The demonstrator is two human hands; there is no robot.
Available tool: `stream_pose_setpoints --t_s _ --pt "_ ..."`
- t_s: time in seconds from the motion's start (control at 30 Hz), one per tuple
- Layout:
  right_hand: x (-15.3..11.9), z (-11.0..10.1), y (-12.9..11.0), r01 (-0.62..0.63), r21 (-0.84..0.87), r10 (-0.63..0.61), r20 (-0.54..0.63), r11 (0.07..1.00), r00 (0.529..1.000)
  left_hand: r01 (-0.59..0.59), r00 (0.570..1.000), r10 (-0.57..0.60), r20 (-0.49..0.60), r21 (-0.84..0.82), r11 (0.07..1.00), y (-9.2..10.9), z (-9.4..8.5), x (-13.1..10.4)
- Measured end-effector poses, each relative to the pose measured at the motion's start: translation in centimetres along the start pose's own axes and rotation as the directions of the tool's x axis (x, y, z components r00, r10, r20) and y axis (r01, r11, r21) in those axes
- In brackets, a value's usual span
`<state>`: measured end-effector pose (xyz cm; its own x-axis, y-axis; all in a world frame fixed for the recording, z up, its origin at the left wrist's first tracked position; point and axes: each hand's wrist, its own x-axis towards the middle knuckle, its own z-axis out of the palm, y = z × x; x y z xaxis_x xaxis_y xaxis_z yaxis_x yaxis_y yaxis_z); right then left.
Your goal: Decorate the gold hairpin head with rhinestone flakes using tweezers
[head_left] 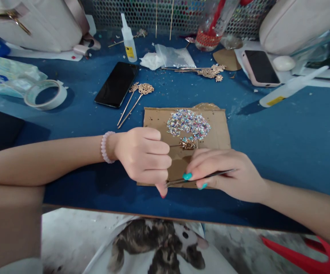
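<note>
My left hand [143, 156], with a beaded bracelet [107, 147] on its wrist, is closed in a fist. From its knuckles the thin stem of a gold hairpin [188, 143] runs right to an openwork head with a few shiny stones on it. My right hand [224, 171] pinches dark tweezers [201, 177], whose tips touch or nearly touch my left thumb. Whether the tips hold anything is too small to tell. Under both hands lies a cardboard sheet [156, 118], bearing a heap of glittering rhinestones [189, 122] just beyond the hairpin's head.
Two gold hairpins [137, 95] and a black phone [117, 84] lie beyond my left hand. Glue bottles [129, 43] stand or lean left and right. A tape roll [45, 95] sits far left, more hairpins [210, 71] behind the cardboard, and a second phone [261, 67] back right.
</note>
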<state>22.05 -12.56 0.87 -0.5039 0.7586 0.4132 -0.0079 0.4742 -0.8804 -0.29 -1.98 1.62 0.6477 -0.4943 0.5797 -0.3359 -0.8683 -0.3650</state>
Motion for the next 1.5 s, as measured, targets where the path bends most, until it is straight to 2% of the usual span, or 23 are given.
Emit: stream_pose_setpoints --t_s 0.87,1.07,1.2,1.5 --pt "0.05 0.27 0.05 0.010 0.007 -0.010 0.027 1.000 1.000 -0.009 1.000 0.008 -0.015 -0.031 0.999 0.14 0.22 0.20" --pt "-0.01 0.20 0.06 0.029 0.006 -0.029 -0.010 1.000 1.000 0.031 0.997 -0.023 0.077 -0.099 0.995 -0.01 0.01 0.57" --pt "-0.16 0.13 -0.02 0.019 0.003 -0.019 -0.020 1.000 1.000 0.013 1.000 -0.013 0.004 -0.057 0.998 0.06 0.09 0.33" --pt "-0.05 0.09 0.05 0.015 0.013 -0.015 0.005 1.000 1.000 0.015 1.000 -0.015 -0.004 -0.053 0.999 0.07 0.16 0.29"
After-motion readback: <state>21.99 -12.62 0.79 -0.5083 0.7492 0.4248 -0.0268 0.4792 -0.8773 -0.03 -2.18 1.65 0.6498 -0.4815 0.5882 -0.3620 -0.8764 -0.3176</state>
